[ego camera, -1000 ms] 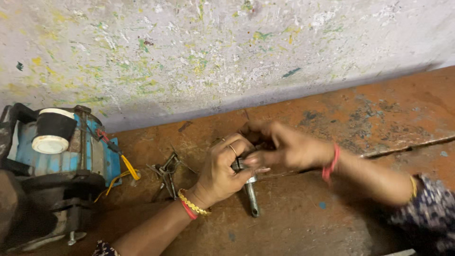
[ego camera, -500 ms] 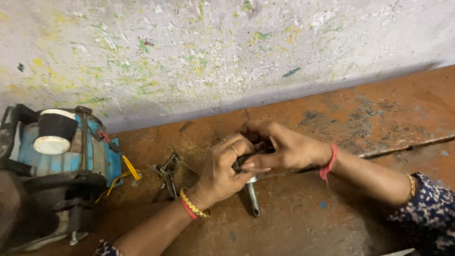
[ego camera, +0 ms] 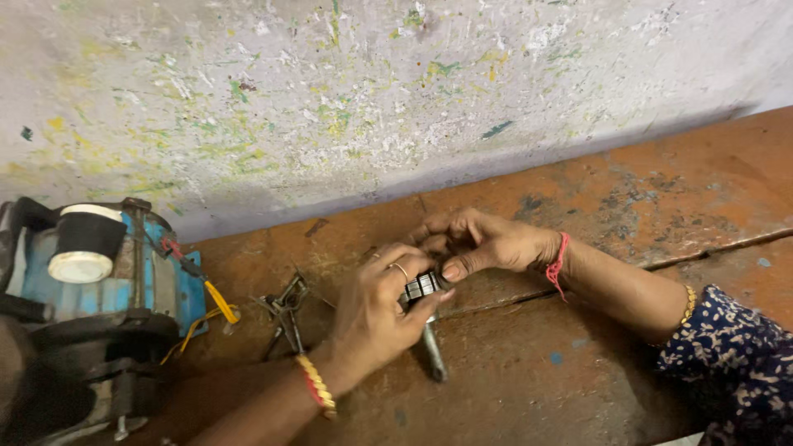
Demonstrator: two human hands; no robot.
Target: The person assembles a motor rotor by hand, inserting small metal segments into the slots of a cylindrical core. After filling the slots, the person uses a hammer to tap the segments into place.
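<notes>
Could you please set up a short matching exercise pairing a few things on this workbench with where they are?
Things:
1. blue motor
2. small metal part
3. metal rod
4. pliers

Places:
A. held between both hands
B. far left of the bench
C. lying between the motor and the left hand
D. sticking out below the hands

Pairs: 1-B, 2-A, 3-D, 4-C

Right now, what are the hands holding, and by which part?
Both hands, left hand and right hand, pinch a small dark ribbed metal part at its top; its shaft points down, free.
</notes>
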